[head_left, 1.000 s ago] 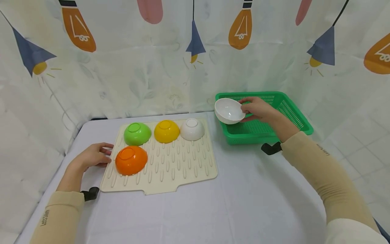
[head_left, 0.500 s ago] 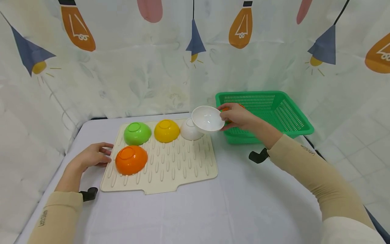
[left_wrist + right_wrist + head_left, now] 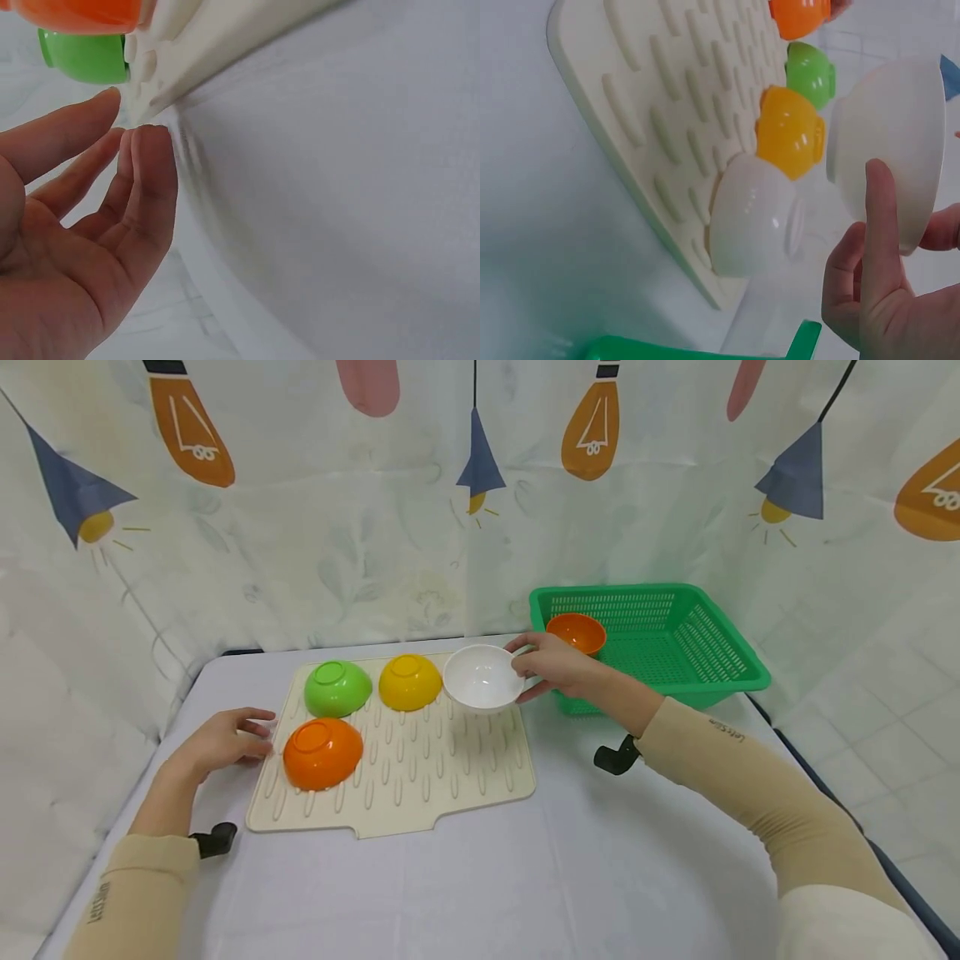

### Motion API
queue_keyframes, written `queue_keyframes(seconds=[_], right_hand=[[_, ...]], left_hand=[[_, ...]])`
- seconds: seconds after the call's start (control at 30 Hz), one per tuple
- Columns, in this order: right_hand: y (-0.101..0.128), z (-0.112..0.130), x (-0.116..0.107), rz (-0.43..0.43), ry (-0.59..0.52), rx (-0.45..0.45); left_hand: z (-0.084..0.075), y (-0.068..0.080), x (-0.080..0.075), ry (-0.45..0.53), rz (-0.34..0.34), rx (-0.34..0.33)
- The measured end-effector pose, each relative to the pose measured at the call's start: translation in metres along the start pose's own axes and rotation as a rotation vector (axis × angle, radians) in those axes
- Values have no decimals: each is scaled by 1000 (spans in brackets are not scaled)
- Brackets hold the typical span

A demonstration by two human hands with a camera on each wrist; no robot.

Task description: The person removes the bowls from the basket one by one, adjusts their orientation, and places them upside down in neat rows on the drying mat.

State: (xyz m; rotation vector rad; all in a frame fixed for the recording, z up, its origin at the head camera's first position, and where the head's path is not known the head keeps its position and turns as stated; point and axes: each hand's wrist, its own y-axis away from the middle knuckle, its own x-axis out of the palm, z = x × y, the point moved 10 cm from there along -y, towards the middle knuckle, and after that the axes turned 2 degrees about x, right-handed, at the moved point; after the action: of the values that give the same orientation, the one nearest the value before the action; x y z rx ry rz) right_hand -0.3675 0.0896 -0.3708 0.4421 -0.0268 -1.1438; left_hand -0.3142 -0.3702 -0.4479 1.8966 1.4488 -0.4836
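Note:
My right hand (image 3: 555, 667) grips a white bowl (image 3: 482, 679) by its rim, mouth up, above the back right corner of the cream drying mat (image 3: 420, 768). In the right wrist view the thumb and fingers pinch the bowl's wall, and another white bowl (image 3: 750, 217) stands upside down on the mat below it. Also upside down on the mat are a green bowl (image 3: 337, 688), a yellow bowl (image 3: 409, 682) and an orange bowl (image 3: 322, 754). My left hand (image 3: 225, 742) is at the mat's left edge, fingers loosely bent and holding nothing; whether they touch the mat I cannot tell.
A green plastic basket (image 3: 675, 683) stands at the back right, with a small orange bowl (image 3: 576, 633) inside. A white cloth (image 3: 480, 893) covers the table. Behind it hangs a printed curtain (image 3: 375, 527).
My right hand has carried the white bowl left from over the basket to above the mat, uncovering the orange bowl in the basket. My left hand has hardly moved.

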Motion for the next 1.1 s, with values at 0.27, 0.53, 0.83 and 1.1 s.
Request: queue_keyframes(seconds=[0.27, 0.53, 0.83, 1.1], right_hand=[[-2, 2, 7, -3, -1, -20], [-5, -4, 16, 9, -31, -7], [-8, -9, 22, 3, -57, -8], [-9, -14, 28, 10, -67, 3]], left_hand=[[-36, 12, -35, 82, -302, 100], [-114, 20, -8, 233, -282, 195], [-172, 8, 63, 580, 39, 210], [-186, -5, 109, 903, 202, 175]])
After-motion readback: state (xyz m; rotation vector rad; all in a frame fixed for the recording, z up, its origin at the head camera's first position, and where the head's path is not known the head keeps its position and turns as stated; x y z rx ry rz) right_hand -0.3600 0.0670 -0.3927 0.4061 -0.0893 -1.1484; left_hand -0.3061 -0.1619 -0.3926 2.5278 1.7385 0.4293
